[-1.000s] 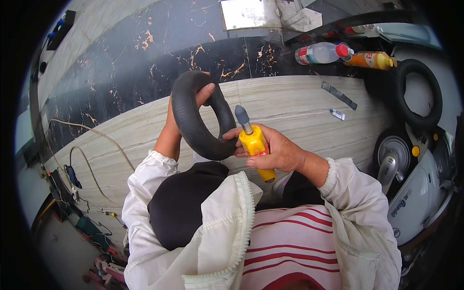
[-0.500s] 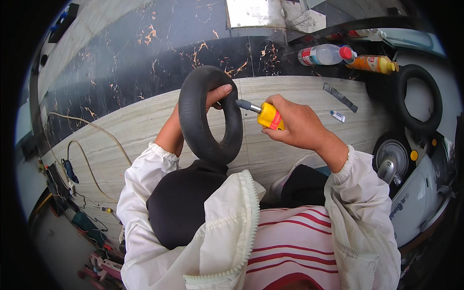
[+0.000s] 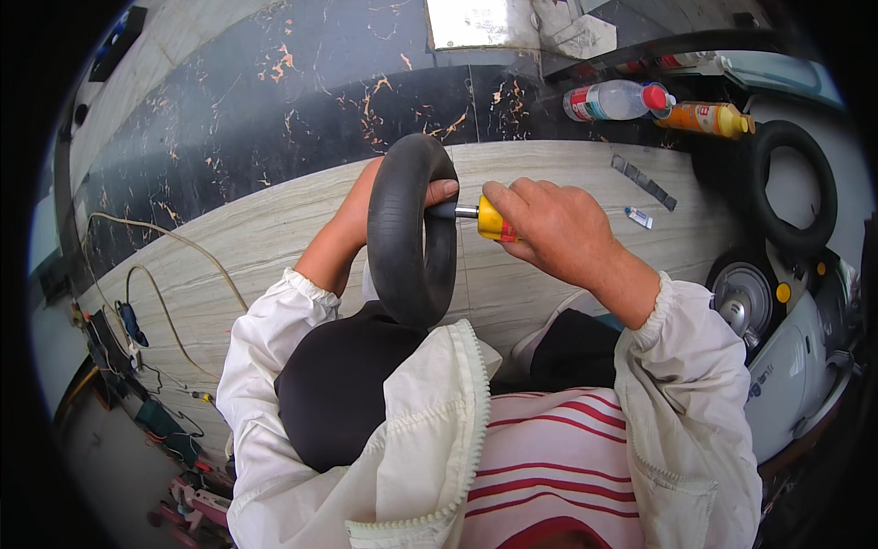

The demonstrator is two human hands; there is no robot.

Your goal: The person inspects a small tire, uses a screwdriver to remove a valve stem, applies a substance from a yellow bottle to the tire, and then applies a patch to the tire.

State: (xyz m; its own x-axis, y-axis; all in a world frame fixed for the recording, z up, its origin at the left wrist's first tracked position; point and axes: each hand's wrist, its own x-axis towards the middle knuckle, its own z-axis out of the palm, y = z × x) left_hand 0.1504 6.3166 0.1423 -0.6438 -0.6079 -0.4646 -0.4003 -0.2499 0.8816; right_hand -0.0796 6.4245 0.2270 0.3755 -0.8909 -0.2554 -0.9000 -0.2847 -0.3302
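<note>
A black rubber inner tube [image 3: 391,242] stands nearly edge-on above my dark-trousered knee, its lower end close to the knee. My left hand [image 3: 355,206] grips its upper part from the far left side, with the thumb coming through the ring onto the inner side. My right hand [image 3: 562,224] is closed round a yellow-handled tool [image 3: 494,220] with a metal shank and a dark grey bullet-shaped tip. That tip reaches the tube's right side just below my left thumb. Whether it presses on the rubber, I cannot tell. Most of my left fingers are hidden behind the tube.
On the pale floor to the right lie a dark patch strip [image 3: 644,181] and a small tube of paste [image 3: 638,218]. Beyond are a clear bottle [image 3: 615,101], an orange bottle [image 3: 704,119] and a black tyre [image 3: 770,183]. A cable [image 3: 197,242] runs along the left.
The inner tube has turned more edge-on and shifted slightly right and toward me. My right hand has brought the tool's tip left, up to the tube. Both grips are kept.
</note>
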